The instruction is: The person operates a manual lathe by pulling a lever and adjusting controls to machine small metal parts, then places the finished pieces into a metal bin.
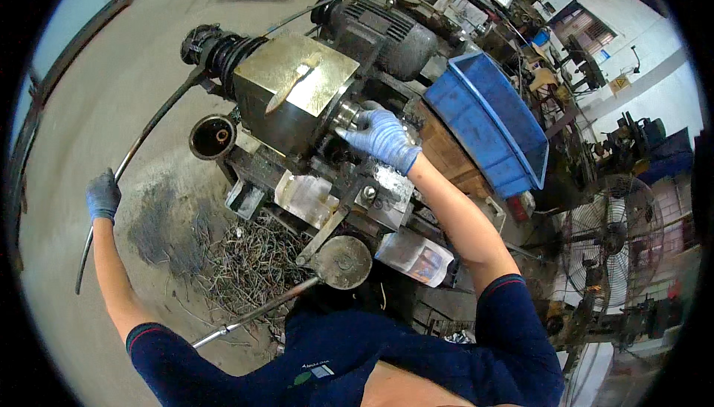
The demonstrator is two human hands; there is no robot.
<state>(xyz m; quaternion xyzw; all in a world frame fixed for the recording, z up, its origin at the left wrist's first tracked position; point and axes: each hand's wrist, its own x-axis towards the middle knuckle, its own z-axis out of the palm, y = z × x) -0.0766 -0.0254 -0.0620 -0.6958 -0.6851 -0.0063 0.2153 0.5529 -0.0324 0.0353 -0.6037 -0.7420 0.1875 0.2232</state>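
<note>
At the left, my left hand [103, 196], in a blue-grey glove, is closed round a long metal lever [152, 126]. The lever slopes up to the black stepped end of a machine headstock [279, 117]. My right hand [381, 139], in a striped blue glove, reaches the round metal spindle end [346, 114] on the headstock's right side. Its thumb and fingers are bent together right against that spindle end; whatever they pinch is hidden. On the headstock's shiny top plate lies a brush [288, 88] with a wooden handle.
A blue bin [487, 120] stands right of the machine, near a motor [383, 35]. Metal scrap [249, 262] is heaped on the floor below. A round weight [341, 262] on a bar sits close to my body. A caged fan [613, 236] stands at the right.
</note>
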